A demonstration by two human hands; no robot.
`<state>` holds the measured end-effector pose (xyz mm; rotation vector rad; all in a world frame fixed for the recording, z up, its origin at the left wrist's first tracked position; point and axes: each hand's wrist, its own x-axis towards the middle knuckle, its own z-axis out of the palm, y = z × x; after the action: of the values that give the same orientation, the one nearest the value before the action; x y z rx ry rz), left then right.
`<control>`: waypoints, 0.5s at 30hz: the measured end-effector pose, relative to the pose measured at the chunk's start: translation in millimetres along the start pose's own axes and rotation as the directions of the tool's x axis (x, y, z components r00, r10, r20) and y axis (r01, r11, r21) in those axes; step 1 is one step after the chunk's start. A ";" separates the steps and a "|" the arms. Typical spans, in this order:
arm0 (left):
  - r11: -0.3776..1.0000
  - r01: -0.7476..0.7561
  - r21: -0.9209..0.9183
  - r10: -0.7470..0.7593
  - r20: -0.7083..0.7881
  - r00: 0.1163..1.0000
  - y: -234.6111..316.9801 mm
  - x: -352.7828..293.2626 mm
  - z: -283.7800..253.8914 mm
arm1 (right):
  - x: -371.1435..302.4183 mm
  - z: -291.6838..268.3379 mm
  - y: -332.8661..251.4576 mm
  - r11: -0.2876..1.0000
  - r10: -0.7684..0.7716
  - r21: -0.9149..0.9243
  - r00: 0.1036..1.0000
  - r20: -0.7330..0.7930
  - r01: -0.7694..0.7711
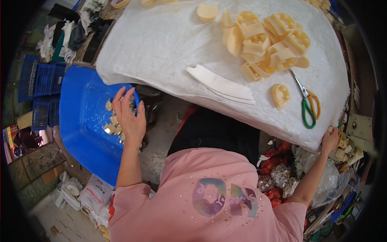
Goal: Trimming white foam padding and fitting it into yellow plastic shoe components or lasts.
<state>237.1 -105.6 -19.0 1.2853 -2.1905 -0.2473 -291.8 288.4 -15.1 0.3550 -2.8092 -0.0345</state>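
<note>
My left hand [131, 119] is open, its fingers spread over the near rim of a large blue tub [86, 139]. In the tub lie several small cream-coloured pieces [114, 125]; nothing shows in that hand. At the right edge of the cloth-covered table [161, 52], my right hand [330, 142] has its fingers closed around a small cream piece [330, 129], beside a heap of similar scraps [344, 147]. On the table sit a pile of pale yellow moulded pieces [266, 44], one single moulded piece [280, 96], and scissors [308, 109] with green and orange handles.
A curved white strip [219, 85] and a round pale piece [207, 13] lie on the table. Blue crates [48, 80] stand left of the tub. Red and clear plastic bags [278, 177] crowd the floor below the table's right side. Gloves and cloths [74, 34] lie at far left.
</note>
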 end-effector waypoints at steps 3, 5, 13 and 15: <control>0.975 -0.189 -0.114 0.190 -0.004 0.982 29.9 11.2 0.5 | -5.4 -10.5 -4.2 0.998 0.027 -0.058 0.999 0.047 -0.024; 0.928 -0.278 -0.249 0.290 0.011 0.957 47.3 17.2 3.2 | -9.9 -5.8 1.8 0.986 0.090 -0.134 0.994 -0.058 -0.097; 0.768 -0.485 -0.418 0.533 -0.001 0.846 91.8 20.3 38.0 | -83.0 -97.4 -188.9 0.577 -0.431 0.653 0.862 -0.266 0.490; 0.747 -0.505 -0.434 0.555 -0.012 0.832 98.8 17.9 47.6 | -127.2 -116.2 -255.9 0.335 -0.633 0.783 0.741 -0.225 0.523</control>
<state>130.6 -75.6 -8.1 0.3839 -2.3287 -0.5393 -77.9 73.5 41.6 1.6208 -2.4078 1.1690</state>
